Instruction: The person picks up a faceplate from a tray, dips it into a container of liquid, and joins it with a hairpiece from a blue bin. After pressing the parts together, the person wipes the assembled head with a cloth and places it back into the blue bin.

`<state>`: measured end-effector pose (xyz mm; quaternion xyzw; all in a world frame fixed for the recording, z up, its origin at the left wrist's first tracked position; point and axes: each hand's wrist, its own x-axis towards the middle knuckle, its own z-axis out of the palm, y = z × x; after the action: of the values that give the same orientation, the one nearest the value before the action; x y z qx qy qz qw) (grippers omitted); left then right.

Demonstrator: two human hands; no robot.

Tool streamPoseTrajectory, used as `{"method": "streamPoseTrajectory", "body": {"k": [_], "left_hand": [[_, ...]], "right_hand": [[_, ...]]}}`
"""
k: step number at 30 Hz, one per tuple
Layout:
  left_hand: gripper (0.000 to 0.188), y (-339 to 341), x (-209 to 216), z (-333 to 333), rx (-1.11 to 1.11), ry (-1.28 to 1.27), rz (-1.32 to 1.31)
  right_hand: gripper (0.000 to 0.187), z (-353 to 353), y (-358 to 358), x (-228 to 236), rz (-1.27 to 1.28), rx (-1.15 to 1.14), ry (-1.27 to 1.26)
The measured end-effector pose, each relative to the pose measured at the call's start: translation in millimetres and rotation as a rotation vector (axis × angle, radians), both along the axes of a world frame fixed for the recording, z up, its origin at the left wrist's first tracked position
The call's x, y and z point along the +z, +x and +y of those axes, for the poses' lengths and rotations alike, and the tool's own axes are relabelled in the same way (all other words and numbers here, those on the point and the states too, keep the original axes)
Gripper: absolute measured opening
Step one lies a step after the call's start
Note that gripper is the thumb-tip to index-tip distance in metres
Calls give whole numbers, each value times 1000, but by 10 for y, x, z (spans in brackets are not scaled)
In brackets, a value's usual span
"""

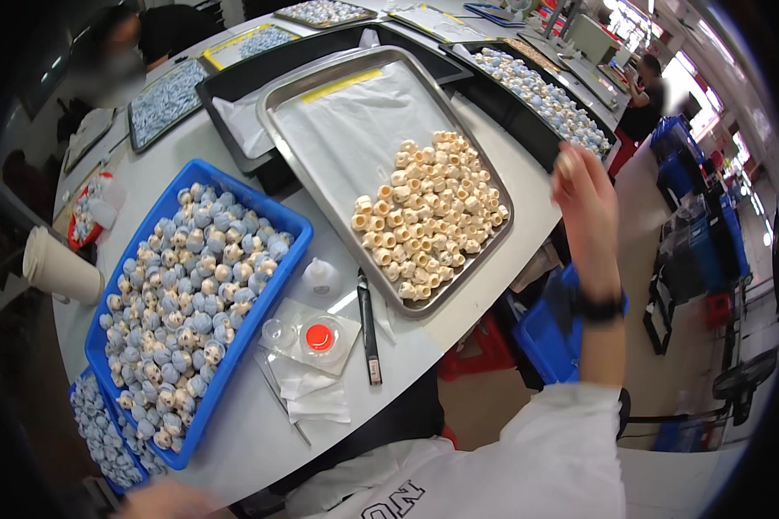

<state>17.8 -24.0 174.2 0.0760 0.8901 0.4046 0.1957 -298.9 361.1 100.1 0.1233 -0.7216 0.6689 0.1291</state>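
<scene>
A broad white bench [407,350] curves across the scene. At its middle lies a large rectangular stainless-steel tray [322,186] with a white liner. Left of this, and nearer, is a deep bright-blue plastic bin [296,246]. A shallow black plastic tray [251,76] shows under and beyond the steel tray's far left side; another, a long black tray heaped with pale blue and cream pieces [545,95], sits at the far right.

The right hand [585,190] is raised beyond the bench's right edge, well apart from the blue bin, to the right of the steel tray and close to the long black tray's near end. Its fingers are drawn together, and a small pale piece [567,163] shows at the fingertips, too blurred to identify. The left hand [169,500] is a blur at the near left edge, just nearer than the bin; I cannot tell whether it is open or closed.

A tall white cup [56,264] stands left of the bin. Right of the bin lie a slim black stick-shaped tool [368,329], a round clear container with a red centre [319,337] and a small white bottle [320,277]. Smallest are the hollow, cream-coloured round pieces [433,216], massed in the steel tray's near right half, and the rounded blue-and-cream pieces [190,294] filling the bin.
</scene>
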Motion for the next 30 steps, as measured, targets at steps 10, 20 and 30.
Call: {"method": "streamPoseTrajectory", "body": {"k": [10, 20, 30], "left_hand": [[57, 18, -1379, 444, 451, 860, -118], [27, -121, -1749, 309, 442, 974, 59], [30, -255, -1670, 381, 418, 562, 168]], "right_hand": [[24, -1848, 2190, -559, 446, 733, 105], [36, -1879, 2173, -800, 51, 896, 99], [31, -1807, 1987, -770, -162, 819, 313]]}}
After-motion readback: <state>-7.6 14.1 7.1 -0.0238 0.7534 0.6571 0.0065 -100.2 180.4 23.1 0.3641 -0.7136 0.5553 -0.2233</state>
